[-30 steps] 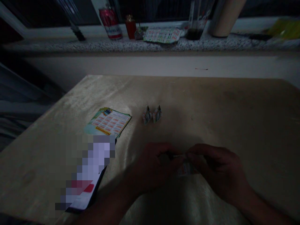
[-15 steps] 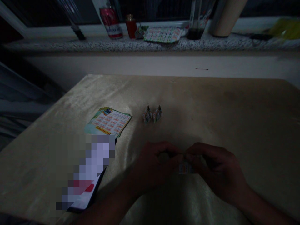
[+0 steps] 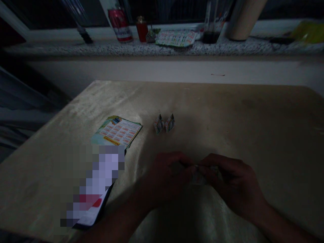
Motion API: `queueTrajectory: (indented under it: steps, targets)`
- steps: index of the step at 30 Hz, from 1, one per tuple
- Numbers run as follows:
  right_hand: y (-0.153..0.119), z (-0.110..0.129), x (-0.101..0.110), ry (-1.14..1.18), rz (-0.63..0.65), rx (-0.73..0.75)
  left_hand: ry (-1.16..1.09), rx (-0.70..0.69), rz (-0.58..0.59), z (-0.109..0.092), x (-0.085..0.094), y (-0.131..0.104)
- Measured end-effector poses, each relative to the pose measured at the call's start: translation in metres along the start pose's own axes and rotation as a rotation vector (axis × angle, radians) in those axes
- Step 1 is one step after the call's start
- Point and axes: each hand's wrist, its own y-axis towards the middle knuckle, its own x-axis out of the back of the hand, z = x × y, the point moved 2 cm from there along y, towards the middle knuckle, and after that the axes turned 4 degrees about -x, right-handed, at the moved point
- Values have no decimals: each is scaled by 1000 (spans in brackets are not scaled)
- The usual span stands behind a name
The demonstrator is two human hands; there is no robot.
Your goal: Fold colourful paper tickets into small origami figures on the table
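Note:
Both my left hand (image 3: pixel 172 175) and my right hand (image 3: pixel 230 179) pinch a small printed paper piece (image 3: pixel 198 179) above the near part of the table. Thumbs and forefingers meet at its upper edge, and much of it is hidden behind them. Farther back, two small folded paper pieces (image 3: pixel 159 124) stand side by side, printed in a similar way. To the left lies a stack of printed cards (image 3: pixel 120 131), white with orange blocks and green edges.
A phone (image 3: pixel 91 212) with a lit, partly blurred screen lies on the table (image 3: pixel 265 135), left of my hands. On the granite sill (image 3: pixel 101 49) stand a red can (image 3: pixel 120 25), a red lighter (image 3: pixel 142 29), a printed crumpled paper (image 3: pixel 176 37) and a cup with dark liquid (image 3: pixel 212 33).
The paper piece has shifted slightly between my fingertips, and less of its lower part shows. My hands have barely moved. The standing pieces, cards and phone are unchanged.

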Motion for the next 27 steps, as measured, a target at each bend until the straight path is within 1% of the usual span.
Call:
queueTrajectory:
  steps: [6,8,11,13,14,18,23,25,27]
  targets:
    - [-1,2,0,-6,-9,-10,98,13,-24,-2,-1,-1]
    - [-1,3,1,-16,-21,11,43,23,-7,-2,-2,-1]
    - [0,4,2,7,-83,12,-36,56,43,0,-4,-1]
    - [1,2,2,33,-118,-22,-46,81,45,2,-3,0]
    - [2,2,2,49,-114,-40,-51,89,41,3,-3,1]
    - [3,-3,2,116,-29,-126,-130,119,61,6,-2,4]
    - [2,-8,3,243,-95,-236,-233,208,99,12,-6,3]
    - [3,-10,3,321,-58,-290,-257,254,106,12,-7,3]
    - [2,-12,3,371,2,-329,-274,272,107,12,-6,3]
